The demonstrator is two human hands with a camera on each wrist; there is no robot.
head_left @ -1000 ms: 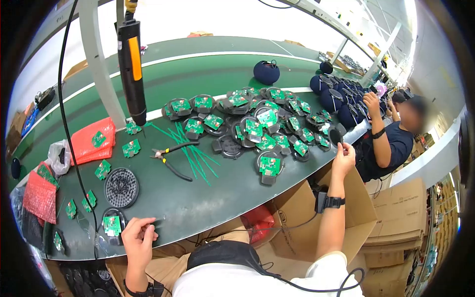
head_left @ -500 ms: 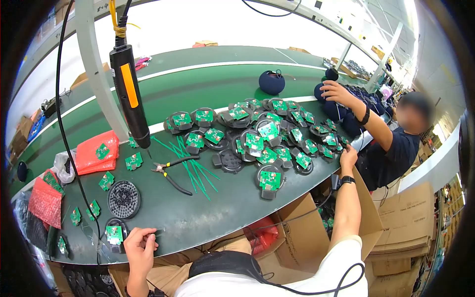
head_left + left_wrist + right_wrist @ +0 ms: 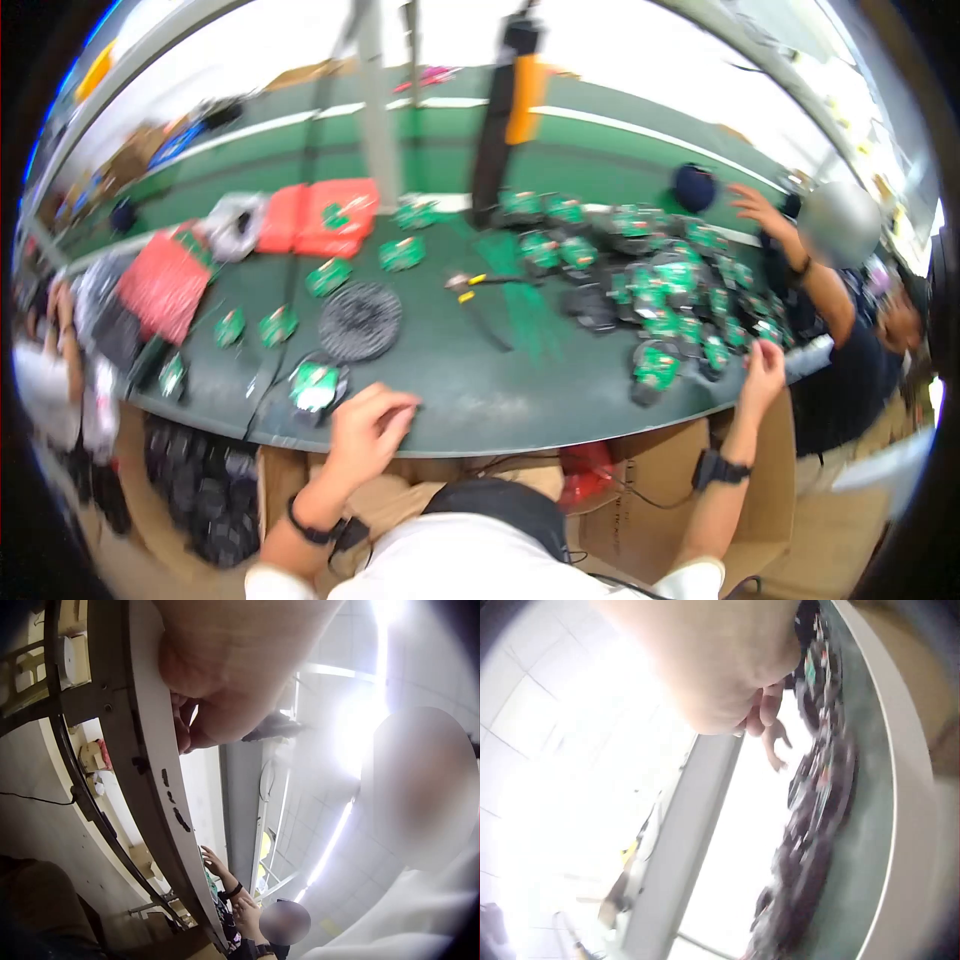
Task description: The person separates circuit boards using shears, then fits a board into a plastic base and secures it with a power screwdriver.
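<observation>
My left hand (image 3: 370, 430) rests at the table's front edge, fingers loosely bent and nothing in them. Just beyond it lies a black round housing with a green circuit board (image 3: 315, 385) on it. At the right end of a heap of black housings with circuit boards (image 3: 665, 285), my right hand (image 3: 765, 372) hovers by the nearest pieces. In the right wrist view its fingers (image 3: 769, 709) are loosely curled, with no object showing between them. A dish of small dark parts (image 3: 360, 322) sits left of centre.
Cutting pliers (image 3: 480, 285) lie beside green ties (image 3: 525, 300). An orange-and-black electric screwdriver (image 3: 508, 110) hangs over the table. Red bubble-wrap bags (image 3: 165, 285) are at left. Another person's arm (image 3: 815, 270) reaches in at right. Cardboard boxes (image 3: 660, 480) stand below the edge.
The black disc pinched in my right hand a second ago was lowered to the heap's right end and is out of that hand now. My head view has swung left; my left hand stays at the edge.
</observation>
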